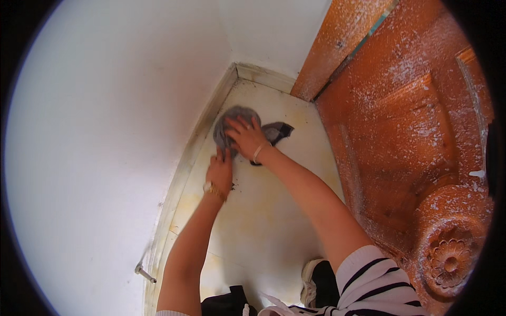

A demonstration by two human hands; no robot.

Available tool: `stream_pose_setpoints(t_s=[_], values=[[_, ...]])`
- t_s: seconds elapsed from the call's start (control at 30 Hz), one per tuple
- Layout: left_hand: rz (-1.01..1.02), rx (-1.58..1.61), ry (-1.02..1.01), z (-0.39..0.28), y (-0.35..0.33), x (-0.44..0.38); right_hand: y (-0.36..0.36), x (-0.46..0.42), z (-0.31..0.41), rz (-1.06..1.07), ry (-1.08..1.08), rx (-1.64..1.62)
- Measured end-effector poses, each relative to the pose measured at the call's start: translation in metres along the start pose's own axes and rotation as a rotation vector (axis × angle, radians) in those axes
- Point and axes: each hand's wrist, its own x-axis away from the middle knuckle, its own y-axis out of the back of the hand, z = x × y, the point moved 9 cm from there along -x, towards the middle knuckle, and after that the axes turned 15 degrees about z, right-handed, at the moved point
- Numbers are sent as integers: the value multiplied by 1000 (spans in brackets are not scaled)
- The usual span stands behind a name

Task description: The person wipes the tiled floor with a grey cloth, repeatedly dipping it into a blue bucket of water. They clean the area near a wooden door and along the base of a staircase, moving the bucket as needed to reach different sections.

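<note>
A bunched grey cloth (237, 111) lies on the pale floor tile close to the left skirting board. My right hand (248, 138), with a ring and a light bracelet, holds it down from above, fingers spread across it. A loose end of the cloth (278, 132), grey with a black edge, sticks out to the right of that hand. Just below, my left hand (220, 170) has its fingertips at the cloth's near edge; whether they pinch it is hidden. A gold-coloured watch is on the left wrist. Dark crumbs of dirt (234, 186) lie beside the left hand.
White walls (118, 98) meet at a corner above a stained skirting board (261, 75). A metal doorstop (145, 273) juts from the left wall. To the right stands a carved wooden door (395, 138) speckled with white, beside a wooden frame (336, 43). My shoe (310, 280) is at the bottom.
</note>
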Motion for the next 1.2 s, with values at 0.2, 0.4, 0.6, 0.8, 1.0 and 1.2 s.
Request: stream_pose_setpoints(t_s=[0.2, 0.4, 0.6, 0.8, 1.0, 1.2], values=[[143, 77, 28, -18, -38, 29, -23, 8, 6, 151, 289, 35], [-194, 78, -46, 7, 38, -88, 53, -60, -65, 48, -90, 6], [-68, -84, 33, -14, 67, -136, 74, -71, -107, -49, -134, -93], [56, -67, 82, -21, 54, -126, 60, -51, -103, -194, -196, -86], [-71, -61, -89, -86, 20, -64, 22, 59, -99, -355, -407, -233], [-153, -86, -136, -100, 26, -76, 22, 60, -126, -354, -390, -159]])
